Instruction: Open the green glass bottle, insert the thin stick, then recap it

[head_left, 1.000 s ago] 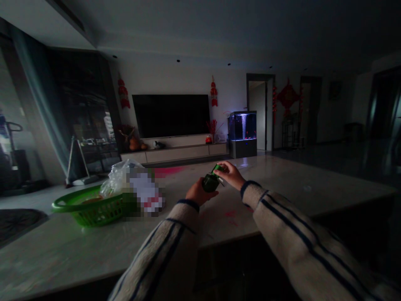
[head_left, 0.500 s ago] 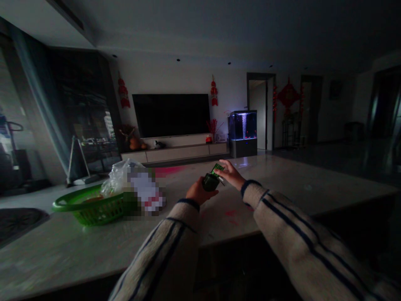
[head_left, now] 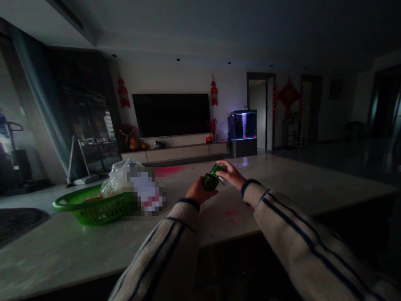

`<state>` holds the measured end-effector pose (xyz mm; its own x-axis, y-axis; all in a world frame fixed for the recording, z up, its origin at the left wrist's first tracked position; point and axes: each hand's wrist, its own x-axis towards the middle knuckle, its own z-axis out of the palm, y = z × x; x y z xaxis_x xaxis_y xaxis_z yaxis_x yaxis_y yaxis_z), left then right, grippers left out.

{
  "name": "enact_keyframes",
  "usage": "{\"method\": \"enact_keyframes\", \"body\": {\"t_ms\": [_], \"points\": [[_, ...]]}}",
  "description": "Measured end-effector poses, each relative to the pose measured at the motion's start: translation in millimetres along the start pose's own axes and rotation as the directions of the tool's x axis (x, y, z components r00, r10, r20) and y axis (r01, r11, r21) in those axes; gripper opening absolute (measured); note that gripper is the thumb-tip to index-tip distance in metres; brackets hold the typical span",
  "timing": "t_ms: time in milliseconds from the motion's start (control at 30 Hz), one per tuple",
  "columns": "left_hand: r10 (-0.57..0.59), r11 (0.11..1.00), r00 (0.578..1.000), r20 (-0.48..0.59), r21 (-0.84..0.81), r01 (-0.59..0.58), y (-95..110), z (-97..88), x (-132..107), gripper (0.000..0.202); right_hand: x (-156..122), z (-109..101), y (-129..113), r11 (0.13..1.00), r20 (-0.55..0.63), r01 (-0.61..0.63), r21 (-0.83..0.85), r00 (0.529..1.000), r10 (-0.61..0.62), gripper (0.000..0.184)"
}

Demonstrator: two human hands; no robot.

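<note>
While the left hand (head_left: 196, 190) is grasping a dark-green, rounded container (head_left: 209, 182) above the pale, glossy, stone-like table (head_left: 288, 184), the right hand (head_left: 232, 173) is pinching a brighter-green, narrow piece (head_left: 216, 169) at its top, apparently working it, and the next move is likely calling for steady bracing.

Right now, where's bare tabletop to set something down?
Bare: tabletop right of the right hand, bar a small unclear glint; also in front of the green basket, left of the left sleeve. Crowded: basket's right end, with plastic bag and blurred item; around the left hand and green container.
</note>
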<state>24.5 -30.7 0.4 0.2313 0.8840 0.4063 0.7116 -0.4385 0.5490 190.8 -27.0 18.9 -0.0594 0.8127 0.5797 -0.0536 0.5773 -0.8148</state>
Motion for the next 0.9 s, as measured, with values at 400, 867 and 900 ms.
{"method": "enact_keyframes", "body": {"t_ms": [400,867,900], "points": [[-0.025,0.999,1.000,0.005,-0.039,0.025,3,0.1,-2,0.062,1,1,7,0.992,-0.052,-0.003,-0.123,0.999,-0.003,0.044],[-0.008,0.999,1.000,-0.002,-0.035,0.008,0,0.6,-1,0.064,-5,1,-7,0.998,0.060,-0.066,-0.004,0.996,0.066,0.038],[-0.008,0.999,1.000,-0.001,-0.037,0.008,1,0.7,-1,0.064,-5,2,-6,0.998,0.043,-0.054,-0.024,0.998,0.055,0.038]]}}
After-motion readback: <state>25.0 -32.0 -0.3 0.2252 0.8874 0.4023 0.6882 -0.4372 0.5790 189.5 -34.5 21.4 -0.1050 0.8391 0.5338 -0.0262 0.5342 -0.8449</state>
